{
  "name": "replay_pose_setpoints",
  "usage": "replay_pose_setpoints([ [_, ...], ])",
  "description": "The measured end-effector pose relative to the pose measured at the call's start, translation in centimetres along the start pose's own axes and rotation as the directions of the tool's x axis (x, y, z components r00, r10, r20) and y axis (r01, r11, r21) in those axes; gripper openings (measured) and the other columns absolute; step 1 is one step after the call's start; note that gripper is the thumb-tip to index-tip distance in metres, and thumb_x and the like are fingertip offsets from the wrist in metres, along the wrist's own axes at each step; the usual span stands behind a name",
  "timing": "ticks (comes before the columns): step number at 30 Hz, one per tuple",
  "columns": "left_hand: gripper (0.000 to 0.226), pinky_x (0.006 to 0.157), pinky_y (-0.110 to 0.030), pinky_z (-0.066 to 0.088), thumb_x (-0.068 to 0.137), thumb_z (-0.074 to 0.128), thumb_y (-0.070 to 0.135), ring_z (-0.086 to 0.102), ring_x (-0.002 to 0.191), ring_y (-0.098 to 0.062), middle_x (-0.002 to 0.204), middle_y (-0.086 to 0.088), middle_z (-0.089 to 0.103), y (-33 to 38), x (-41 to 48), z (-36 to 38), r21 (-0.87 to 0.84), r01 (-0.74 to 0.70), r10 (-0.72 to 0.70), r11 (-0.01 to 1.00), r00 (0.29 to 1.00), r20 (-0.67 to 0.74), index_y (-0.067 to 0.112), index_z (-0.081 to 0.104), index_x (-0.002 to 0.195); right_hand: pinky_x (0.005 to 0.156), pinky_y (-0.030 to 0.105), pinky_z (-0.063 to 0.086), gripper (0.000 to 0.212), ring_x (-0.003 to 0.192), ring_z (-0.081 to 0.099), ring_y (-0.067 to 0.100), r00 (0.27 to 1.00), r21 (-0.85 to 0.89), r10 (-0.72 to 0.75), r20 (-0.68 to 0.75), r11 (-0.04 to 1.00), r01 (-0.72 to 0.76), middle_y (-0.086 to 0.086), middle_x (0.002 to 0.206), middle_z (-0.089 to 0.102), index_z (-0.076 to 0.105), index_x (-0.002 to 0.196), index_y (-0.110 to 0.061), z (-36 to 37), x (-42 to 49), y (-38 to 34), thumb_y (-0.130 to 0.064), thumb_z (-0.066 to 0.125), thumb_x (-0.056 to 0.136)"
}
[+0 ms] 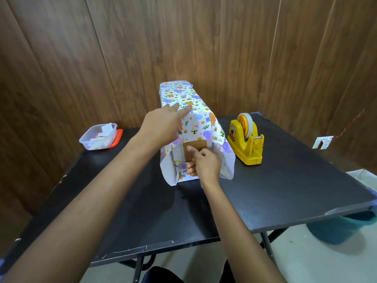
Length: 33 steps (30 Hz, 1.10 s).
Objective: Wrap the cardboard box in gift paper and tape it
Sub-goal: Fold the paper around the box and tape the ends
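Observation:
A long cardboard box (196,144) lies on the black table (285,190), covered along its top and sides by white gift paper (183,94) printed with cartoon animals. The near end stands open, and brown cardboard shows there. My left hand (163,124) rests flat on top of the paper with its fingers straight. My right hand (204,163) is at the open end, its fingers curled round the bottom flap of paper, which it holds up against the cardboard, while its thumb presses on the box end.
A yellow tape dispenser (245,139) with a roll of clear tape stands just right of the box. A clear plastic tub (98,136) with paper scraps sits on its orange lid at the table's back left corner. A wood-panelled wall rises behind the table.

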<state>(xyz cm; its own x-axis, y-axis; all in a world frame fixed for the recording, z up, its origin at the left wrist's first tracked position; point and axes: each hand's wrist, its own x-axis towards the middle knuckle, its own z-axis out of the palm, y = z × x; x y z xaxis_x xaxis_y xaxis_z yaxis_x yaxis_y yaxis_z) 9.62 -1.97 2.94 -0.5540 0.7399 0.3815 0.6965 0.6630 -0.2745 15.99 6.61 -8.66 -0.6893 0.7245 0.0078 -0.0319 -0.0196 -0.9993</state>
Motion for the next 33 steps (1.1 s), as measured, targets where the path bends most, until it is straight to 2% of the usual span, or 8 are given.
replay_pose_setpoints([
  [4, 0.071, 0.081, -0.036, 0.046, 0.091, 0.057, 0.023, 0.038, 0.133, -0.021, 0.153, -0.002, 0.028, 0.0, 0.0, 0.2, -0.027, 0.011, -0.011, 1.0, 1.0, 0.002, 0.035, 0.016, 0.148, 0.042, 0.022, 0.047, 0.031, 0.038, 0.054, 0.014, 0.998, -0.147, -0.019, 0.065, 0.989, 0.028, 0.009, 0.056, 0.059, 0.049, 0.073, -0.005, -0.6, -1.6, -1.8, -0.028, 0.056, 0.093],
  [8, 0.07, 0.087, -0.036, 0.043, 0.089, 0.059, 0.023, 0.038, 0.133, -0.018, 0.152, 0.004, 0.03, -1.5, -0.8, 0.8, -0.204, 0.061, -0.063, 0.977, 0.998, -0.005, 0.042, 0.021, 0.145, 0.036, 0.02, 0.038, 0.033, 0.039, 0.053, 0.019, 0.949, 0.017, -0.258, 0.182, 0.966, 0.259, 0.011, 0.058, 0.061, 0.049, 0.065, -0.008, -2.8, -4.5, -7.1, -0.022, 0.057, 0.093],
  [12, 0.066, 0.094, -0.035, 0.039, 0.086, 0.064, 0.027, 0.045, 0.128, -0.019, 0.148, 0.006, 0.038, -4.2, -3.0, 1.5, -0.369, 0.128, -0.149, 0.921, 0.988, -0.029, 0.039, 0.031, 0.143, 0.037, 0.017, 0.032, 0.026, 0.038, 0.044, 0.011, 0.934, 0.117, -0.344, -0.102, 0.928, 0.354, 0.008, 0.058, 0.056, 0.052, 0.072, -0.005, -7.2, -2.0, -10.1, -0.019, 0.053, 0.094],
  [15, 0.061, 0.097, -0.029, 0.034, 0.081, 0.069, 0.032, 0.045, 0.127, -0.014, 0.137, 0.007, 0.05, -6.7, -4.7, 2.2, -0.571, 0.214, -0.276, 0.793, 0.961, -0.024, 0.034, 0.046, 0.137, 0.044, 0.019, 0.035, 0.033, 0.049, 0.044, 0.014, 0.998, -0.037, 0.053, -0.028, 0.998, -0.054, 0.006, 0.064, 0.052, 0.051, 0.071, -0.011, -8.1, 2.9, -6.2, -0.029, 0.045, 0.098],
  [19, 0.04, 0.086, -0.016, 0.039, 0.073, 0.074, 0.039, 0.052, 0.101, 0.002, 0.102, 0.019, 0.059, -8.4, -6.9, 3.5, -0.766, 0.251, -0.314, 0.592, 0.947, 0.068, 0.036, 0.06, 0.111, 0.069, 0.033, 0.049, 0.047, 0.075, 0.058, 0.027, 0.807, -0.203, 0.47, 0.357, 0.883, -0.424, 0.016, 0.086, 0.06, 0.057, 0.095, -0.002, -6.2, 5.6, -0.7, -0.045, 0.039, 0.097],
  [23, 0.019, 0.082, -0.022, 0.05, 0.073, 0.074, 0.029, 0.058, 0.088, -0.008, 0.096, 0.007, 0.062, -7.1, -9.5, 6.7, -0.924, 0.258, -0.338, 0.282, 0.928, 0.156, 0.038, 0.067, 0.089, 0.071, 0.033, 0.048, 0.035, 0.074, 0.057, 0.025, 0.852, -0.087, 0.374, 0.366, 0.926, -0.368, 0.014, 0.084, 0.06, 0.057, 0.099, -0.005, -5.4, 5.2, -1.8, -0.037, 0.044, 0.097],
  [29, 0.044, 0.079, -0.022, 0.055, 0.091, 0.055, 0.001, 0.064, 0.101, -0.012, 0.116, 0.004, 0.065, -1.5, -11.1, 11.4, -0.913, 0.369, -0.331, -0.173, 0.851, 0.407, 0.022, 0.053, 0.129, 0.087, 0.039, 0.047, 0.028, 0.084, 0.056, 0.026, 0.949, -0.212, 0.256, 0.183, 0.953, -0.216, 0.007, 0.079, 0.057, 0.056, 0.108, -0.003, -7.0, 6.0, -4.6, -0.028, 0.051, 0.096],
  [33, 0.04, 0.092, -0.039, 0.05, 0.084, 0.055, 0.007, 0.062, 0.105, -0.014, 0.119, 0.003, 0.063, -0.2, -10.5, 11.9, -0.92, 0.37, -0.601, -0.13, 0.708, 0.37, 0.019, 0.06, 0.121, 0.092, 0.042, 0.049, 0.042, 0.087, 0.054, 0.024, 0.981, -0.237, 0.184, 0.068, 0.958, -0.163, 0.012, 0.093, 0.06, 0.06, 0.114, 0.003, -7.9, 5.3, -3.3, -0.034, 0.051, 0.096],
])
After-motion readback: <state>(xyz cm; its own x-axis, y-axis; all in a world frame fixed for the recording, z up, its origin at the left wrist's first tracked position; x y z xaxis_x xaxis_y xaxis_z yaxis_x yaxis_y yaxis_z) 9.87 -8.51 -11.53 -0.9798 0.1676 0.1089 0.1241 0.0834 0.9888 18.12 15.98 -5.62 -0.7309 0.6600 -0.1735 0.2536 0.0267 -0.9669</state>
